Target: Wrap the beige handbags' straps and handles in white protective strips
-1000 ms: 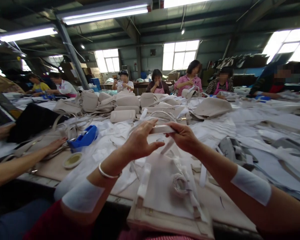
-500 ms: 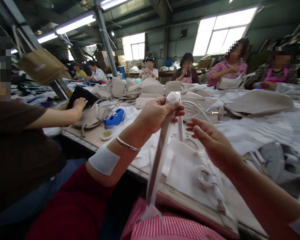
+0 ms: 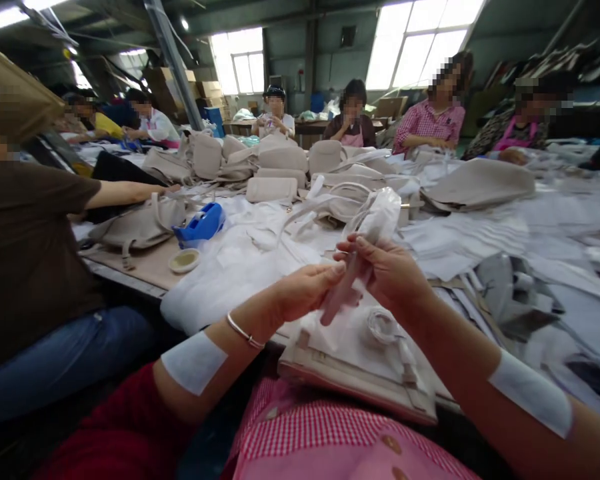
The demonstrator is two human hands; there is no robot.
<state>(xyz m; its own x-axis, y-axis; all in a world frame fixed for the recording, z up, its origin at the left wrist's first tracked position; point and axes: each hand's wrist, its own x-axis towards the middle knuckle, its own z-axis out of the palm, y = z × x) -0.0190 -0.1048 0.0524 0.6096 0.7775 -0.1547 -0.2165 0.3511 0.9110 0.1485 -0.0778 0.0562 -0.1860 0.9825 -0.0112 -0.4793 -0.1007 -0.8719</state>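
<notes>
Half a second earlier the left hand (image 3: 307, 290) was raised and alone pinched the strap (image 3: 336, 301), which hung down to the lap, while the right hand (image 3: 390, 270) was spread open and apart from it. Now both hands sit lower and close together over the near edge of the tabletop (image 3: 145, 263). The left hand pinches the strap between thumb and fingertips, and the right hand is closed around it just above. The strap now slants up to the right between them, and its clear plastic wrap (image 3: 383, 213) sticks out above the right hand.

One co-worker (image 3: 30, 253) sits at the left edge, one arm stretched across towards one beige bag (image 3: 140, 225). Near that corner stand one small round dish (image 3: 184, 261) and, just behind it, one blue tape dispenser (image 3: 200, 225). The left wrist wears one bracelet (image 3: 243, 331), and each forearm carries one white patch, two in all. One flat bag (image 3: 350, 377) lies at the near edge under the hands, with one coil of cord (image 3: 380, 323) on it. Six more people sit beyond the far edge.
</notes>
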